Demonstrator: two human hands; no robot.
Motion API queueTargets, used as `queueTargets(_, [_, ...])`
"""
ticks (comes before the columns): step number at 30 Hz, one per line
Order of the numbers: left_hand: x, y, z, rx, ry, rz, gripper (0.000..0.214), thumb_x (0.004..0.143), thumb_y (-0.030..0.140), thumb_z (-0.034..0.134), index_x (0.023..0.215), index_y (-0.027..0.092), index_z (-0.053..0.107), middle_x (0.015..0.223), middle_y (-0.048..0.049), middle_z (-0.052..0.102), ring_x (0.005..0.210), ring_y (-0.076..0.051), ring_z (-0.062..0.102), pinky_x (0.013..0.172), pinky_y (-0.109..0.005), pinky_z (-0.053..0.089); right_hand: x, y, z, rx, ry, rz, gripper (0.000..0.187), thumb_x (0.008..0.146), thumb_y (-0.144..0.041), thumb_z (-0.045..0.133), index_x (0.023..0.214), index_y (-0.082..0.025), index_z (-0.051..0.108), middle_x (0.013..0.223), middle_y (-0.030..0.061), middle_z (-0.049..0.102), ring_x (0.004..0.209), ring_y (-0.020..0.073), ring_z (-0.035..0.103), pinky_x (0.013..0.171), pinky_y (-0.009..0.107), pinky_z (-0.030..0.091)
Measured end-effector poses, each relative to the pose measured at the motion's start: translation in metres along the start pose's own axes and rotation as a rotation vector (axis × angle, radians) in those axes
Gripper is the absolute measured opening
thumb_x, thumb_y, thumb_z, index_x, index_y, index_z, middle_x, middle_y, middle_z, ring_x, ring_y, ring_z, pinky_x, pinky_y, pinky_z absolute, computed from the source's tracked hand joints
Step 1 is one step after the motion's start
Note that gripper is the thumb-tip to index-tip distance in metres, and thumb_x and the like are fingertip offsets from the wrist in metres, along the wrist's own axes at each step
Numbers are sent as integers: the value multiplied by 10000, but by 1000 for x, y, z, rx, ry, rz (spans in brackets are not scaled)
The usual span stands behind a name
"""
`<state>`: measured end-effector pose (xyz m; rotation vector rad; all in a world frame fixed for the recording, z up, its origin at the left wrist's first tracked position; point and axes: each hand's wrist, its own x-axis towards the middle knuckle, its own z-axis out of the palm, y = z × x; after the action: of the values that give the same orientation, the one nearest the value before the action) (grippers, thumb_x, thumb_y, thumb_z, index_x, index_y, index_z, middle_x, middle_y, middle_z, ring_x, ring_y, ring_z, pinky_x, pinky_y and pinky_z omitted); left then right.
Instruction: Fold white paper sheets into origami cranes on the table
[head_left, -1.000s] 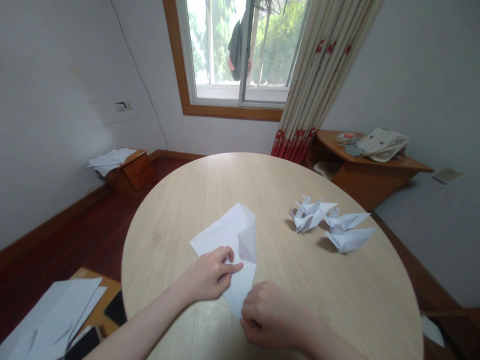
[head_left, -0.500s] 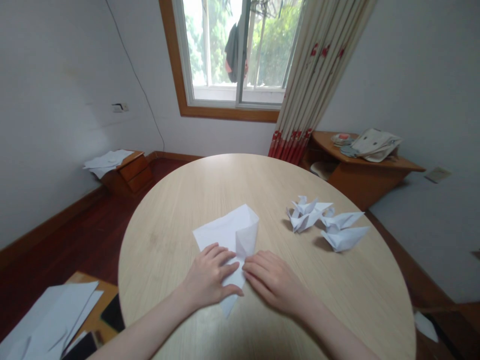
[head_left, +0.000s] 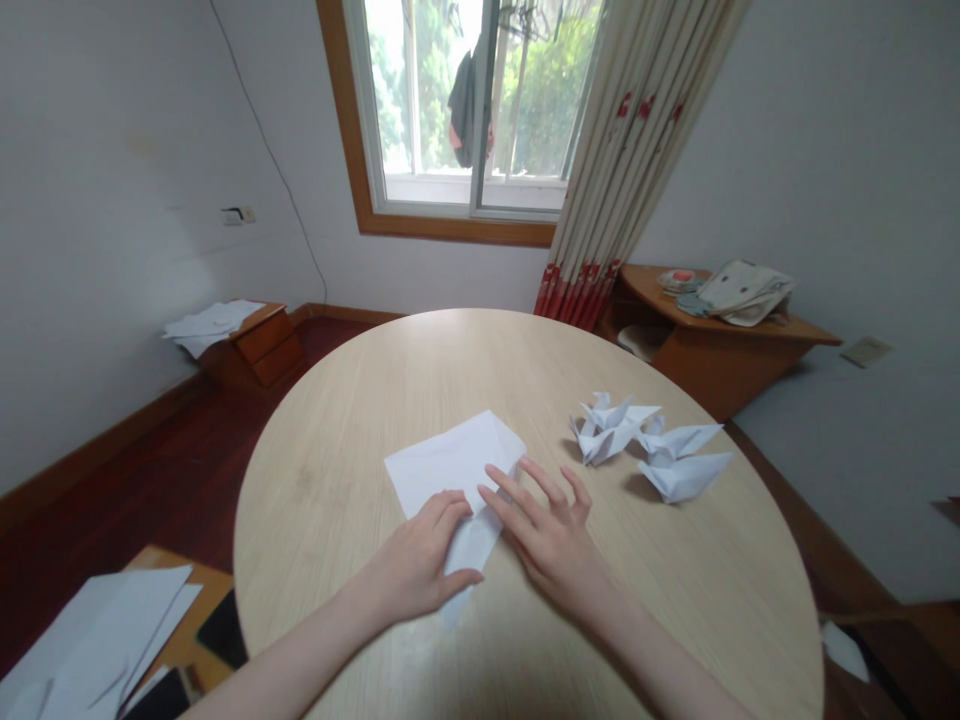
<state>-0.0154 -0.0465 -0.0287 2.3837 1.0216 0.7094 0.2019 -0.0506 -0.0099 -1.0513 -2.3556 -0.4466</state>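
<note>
Paper [head_left: 439,462] lies partly under the open, bent-fingered left hand [head_left: 418,558], the spread right hand [head_left: 553,540] over its right edge.

Table [head_left: 337,415] open beyond the paper sheet [head_left: 442,455] and along its left — level passage there. Folded paper figures [head_left: 679,441] obstruct the right side; right fingers [head_left: 512,512] block the sheet's right edge.

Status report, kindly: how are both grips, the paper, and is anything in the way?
Left grip on paper; right grip spread open at its right edge. Paper partly folded, on table. Folded figures off to the right, apparently not blocking.
</note>
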Motion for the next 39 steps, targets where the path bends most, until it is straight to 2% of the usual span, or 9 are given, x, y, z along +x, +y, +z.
queueTargets(5, [-1,3,-3,-52,-63,6,607,814,180,630,1336,209,322,1354,-157,448,1291,-292,421,1049,-520,394,-2,11,-3,-31,-2,-10,505,813,-25,498,1267,-236,559,1182,44,674,1289,266,388,1087,521,56])
queueTargets(9, [-1,5,-5,-87,-124,5,613,838,155,559,1384,192,283,1395,-167,426,1306,-281,418,1069,-503,385,-2,18,-6,8,-45,15,423,780,19,489,1099,-220,630,1014,35,709,1215,250,480,1064,506,94])
queueTargets(16, [-3,6,-8,-11,-176,66,625,771,116,510,1375,175,362,1401,-143,480,1297,-253,456,1068,-436,414,-1,26,-13,159,-39,20,352,768,74,425,903,-174,635,1052,79,703,1064,225,561,914,386,379])
queueTargets(21, [-3,5,-10,44,-219,154,803,606,86,495,1398,153,380,1403,-124,504,1350,-260,399,1113,-438,362,-4,31,-9,255,-201,72,393,740,87,395,919,-141,660,1099,119,696,1033,227,617,855,372,515])
queueTargets(25, [-2,5,-11,95,-316,173,908,534,110,475,1432,117,341,1447,-143,445,1378,-292,343,1138,-496,303,-5,31,-8,264,-380,138,564,731,86,391,1184,-153,627,1316,120,597,1132,229,618,905,383,531])
queueTargets(27, [-2,4,-11,115,-352,182,919,530,115,467,1438,102,328,1469,-155,405,1386,-291,325,1148,-505,274,-5,30,-8,297,-447,158,613,744,83,401,1263,-180,596,1350,103,564,1159,221,606,942,378,519])
queueTargets(30, [-3,2,-12,114,-349,199,892,559,108,453,1441,114,320,1466,-151,409,1378,-255,346,1152,-496,264,-5,28,-4,362,-495,179,538,797,50,421,1227,-191,636,1318,87,583,1197,213,576,1010,387,476])
queueTargets(33, [-3,0,-12,95,-290,223,796,635,105,456,1424,123,350,1411,-141,489,1327,-225,435,1134,-455,318,-5,28,-1,398,-545,193,472,838,2,444,1213,-197,651,1294,80,596,1239,226,533,1046,418,444])
queueTargets(39, [-3,-3,-13,88,-118,307,379,920,230,476,1282,139,541,1236,-101,650,1173,-207,596,1001,-321,484,-3,33,-4,502,-598,215,470,838,4,437,1171,-221,682,1314,63,579,1270,225,502,1067,410,423])
